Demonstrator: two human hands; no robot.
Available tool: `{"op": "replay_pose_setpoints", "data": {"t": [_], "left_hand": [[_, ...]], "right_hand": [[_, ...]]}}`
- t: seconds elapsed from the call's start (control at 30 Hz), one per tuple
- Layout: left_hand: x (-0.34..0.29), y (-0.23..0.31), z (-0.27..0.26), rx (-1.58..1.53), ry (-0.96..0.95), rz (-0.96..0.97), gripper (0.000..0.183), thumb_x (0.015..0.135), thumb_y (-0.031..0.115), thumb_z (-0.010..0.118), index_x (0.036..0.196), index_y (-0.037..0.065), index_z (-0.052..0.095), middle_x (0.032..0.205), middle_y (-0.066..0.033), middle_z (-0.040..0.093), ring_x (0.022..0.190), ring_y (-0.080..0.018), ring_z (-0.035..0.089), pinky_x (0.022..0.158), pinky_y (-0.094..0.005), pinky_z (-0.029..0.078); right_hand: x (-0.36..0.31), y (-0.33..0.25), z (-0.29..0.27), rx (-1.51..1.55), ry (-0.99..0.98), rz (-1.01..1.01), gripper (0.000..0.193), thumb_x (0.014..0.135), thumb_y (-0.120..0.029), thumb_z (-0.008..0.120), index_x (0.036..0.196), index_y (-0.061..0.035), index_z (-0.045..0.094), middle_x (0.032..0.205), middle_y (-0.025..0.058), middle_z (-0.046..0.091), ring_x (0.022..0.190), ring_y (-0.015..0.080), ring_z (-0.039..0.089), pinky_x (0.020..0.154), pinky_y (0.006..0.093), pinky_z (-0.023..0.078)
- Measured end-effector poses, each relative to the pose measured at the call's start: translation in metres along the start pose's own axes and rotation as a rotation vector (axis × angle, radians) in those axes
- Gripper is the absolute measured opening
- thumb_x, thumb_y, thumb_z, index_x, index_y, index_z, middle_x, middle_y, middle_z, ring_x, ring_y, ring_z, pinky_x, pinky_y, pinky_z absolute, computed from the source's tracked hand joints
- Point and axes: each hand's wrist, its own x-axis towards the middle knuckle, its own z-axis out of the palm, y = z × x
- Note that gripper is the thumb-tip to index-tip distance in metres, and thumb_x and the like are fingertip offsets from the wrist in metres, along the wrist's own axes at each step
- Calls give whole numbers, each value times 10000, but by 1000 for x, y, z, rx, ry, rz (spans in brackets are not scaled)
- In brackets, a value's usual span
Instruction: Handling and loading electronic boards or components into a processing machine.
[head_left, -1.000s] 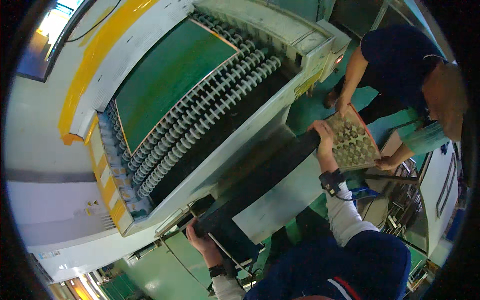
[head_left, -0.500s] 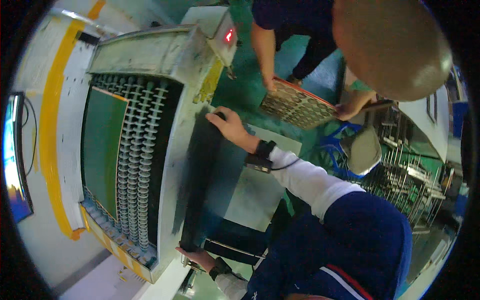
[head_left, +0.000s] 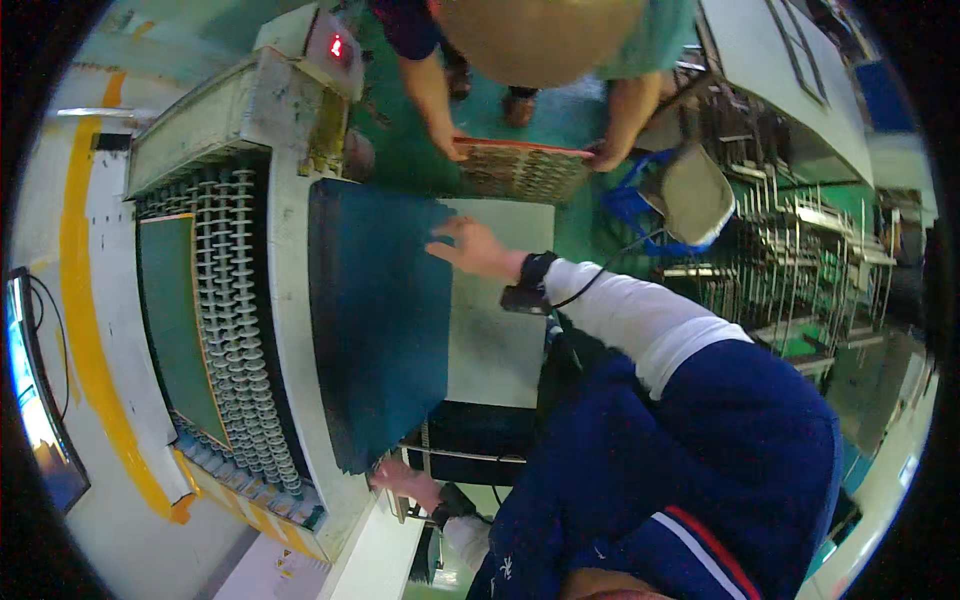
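A dark blue, flat panel (head_left: 385, 320) lies in front of the roller machine, over part of a pale grey board (head_left: 500, 320). By the panel's upper right edge, my right hand (head_left: 478, 248) has its fingers spread and holds nothing. At the lower corner of the panel is my left hand (head_left: 408, 484); its fingers are blurred, so I cannot make out whether they touch it. Inside the roller machine (head_left: 290, 350), a green board (head_left: 180, 310) with an orange-brown edge lies on rows of pale disc rollers (head_left: 232, 300).
Across from me a co-worker holds a patterned board (head_left: 525, 172) with a red edge in both hands. A blue stool (head_left: 690, 195) and metal racks (head_left: 790, 260) stand to the right. A screen (head_left: 45, 400) is at the far left.
My right hand has come off the dark panel's far edge and moved right. The panel has gone from a steep tilt to lying flatter. My view has shifted, and the co-worker's board appears further up.
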Motion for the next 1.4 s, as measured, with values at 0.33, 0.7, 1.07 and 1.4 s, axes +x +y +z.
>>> {"op": "replay_pose_setpoints", "data": {"t": [0.33, 0.7, 1.07, 1.4], "left_hand": [[-51, -131, 15, 467, -348, -413, 379, 923, 350, 540, 1138, 38, 551, 1081, -88, 619, 986, -215, 578, 862, -348, 426], [-121, -125, 95, 815, -941, -551, 335, 916, 276, 546, 1108, 2, 562, 1058, -139, 624, 936, -222, 623, 826, -337, 492], [-249, -146, 133, 1220, -1103, -488, 361, 939, 323, 548, 1152, 32, 525, 1079, -124, 611, 953, -241, 615, 815, -332, 478], [-386, -195, 172, 1447, -1300, -387, 345, 934, 305, 573, 1134, 24, 583, 1002, -100, 655, 870, -179, 638, 777, -292, 495]], "right_hand": [[-361, 219, -183, -518, -613, 744, 421, 772, -386, 592, 781, 27, 671, 776, 211, 658, 742, 361, 641, 664, 449, 503], [-515, 219, -260, 26, 168, 1386, 292, 815, -259, 602, 699, 5, 651, 629, 86, 654, 538, 186, 625, 536, 328, 492], [-702, 338, -288, -418, 86, 1178, 362, 808, -315, 551, 785, 25, 673, 831, 269, 642, 787, 405, 638, 721, 461, 518], [-747, 426, -381, -360, 533, 1494, 311, 773, -187, 558, 1008, 14, 598, 1048, 278, 606, 963, 429, 596, 832, 481, 497]]}}
